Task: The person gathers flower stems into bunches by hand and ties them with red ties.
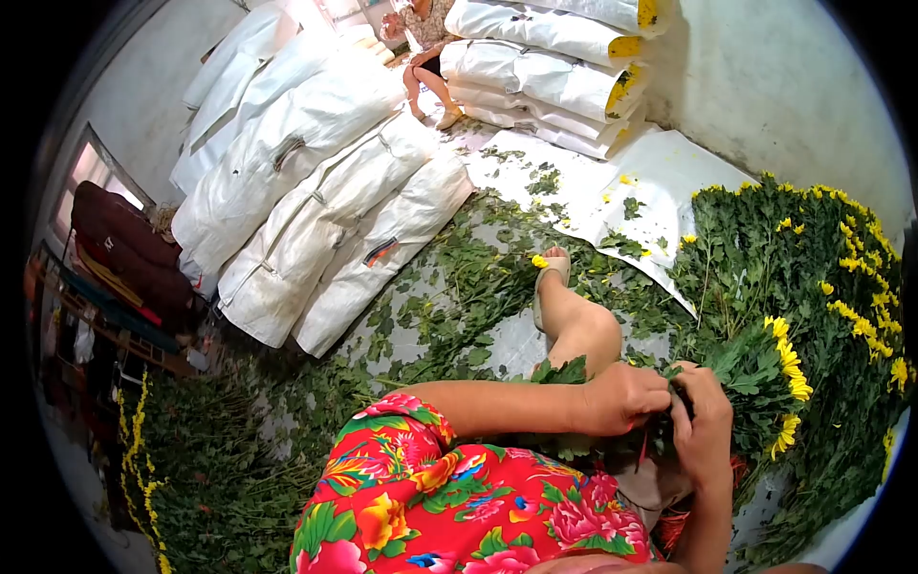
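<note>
My left hand (626,398) reaches in from the left with its fingers closed in a pinch, and a thin red string (642,450) hangs just below it. Right beside it, my right hand (703,421) has its fingers curled at the leafy stems of a bunch of yellow chrysanthemums (786,364). The bunch lies sideways, its flower heads pointing right and leaves showing left of my hands. The exact grip of the fingertips is hidden. More red strings (672,531) show by my lap, under my right forearm.
Piled chrysanthemums (851,287) stand along the right wall, and more lie at lower left (220,478). Loose leaves and stems (430,306) cover the floor. White wrapped bundles (316,210) lie at left; stacked white sacks (535,77) stand behind. Another person (426,48) sits at the back.
</note>
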`<state>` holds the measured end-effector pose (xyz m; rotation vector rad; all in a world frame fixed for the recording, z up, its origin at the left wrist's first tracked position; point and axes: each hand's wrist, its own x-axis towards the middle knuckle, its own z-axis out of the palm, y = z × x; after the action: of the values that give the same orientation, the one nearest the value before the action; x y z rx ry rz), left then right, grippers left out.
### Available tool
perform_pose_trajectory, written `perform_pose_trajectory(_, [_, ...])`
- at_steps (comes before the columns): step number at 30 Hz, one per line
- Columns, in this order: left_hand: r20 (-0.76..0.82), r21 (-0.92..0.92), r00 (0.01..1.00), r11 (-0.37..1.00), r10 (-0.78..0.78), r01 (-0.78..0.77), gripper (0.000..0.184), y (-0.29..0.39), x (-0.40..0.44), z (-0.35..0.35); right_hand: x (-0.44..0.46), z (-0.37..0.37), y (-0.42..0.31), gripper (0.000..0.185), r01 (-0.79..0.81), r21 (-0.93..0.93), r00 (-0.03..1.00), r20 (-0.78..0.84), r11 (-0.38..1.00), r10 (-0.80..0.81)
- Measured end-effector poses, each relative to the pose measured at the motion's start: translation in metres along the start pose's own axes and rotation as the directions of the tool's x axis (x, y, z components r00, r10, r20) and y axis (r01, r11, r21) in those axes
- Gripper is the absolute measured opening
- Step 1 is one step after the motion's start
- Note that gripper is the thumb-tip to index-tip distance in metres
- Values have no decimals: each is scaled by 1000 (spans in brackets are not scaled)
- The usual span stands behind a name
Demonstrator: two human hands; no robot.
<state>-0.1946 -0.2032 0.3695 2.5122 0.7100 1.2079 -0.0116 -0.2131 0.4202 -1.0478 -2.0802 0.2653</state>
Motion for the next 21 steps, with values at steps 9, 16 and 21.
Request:
perform_pose_trajectory(9, [65,238,951,921,303,-309,16,-10,9,-11,13,1,31,20,-265,325,889,448,908,100])
perform_pose_trajectory(16, [43,303,988,940,148,-154,16,-15,-1,-9,7,15,31,14,-242,355,946,293,903,139])
perform_pose_trajectory(21, [108,362,994,932,-26,-15,18,-11,3,-8,7,25,27,10,-252,292,958,208,923,196])
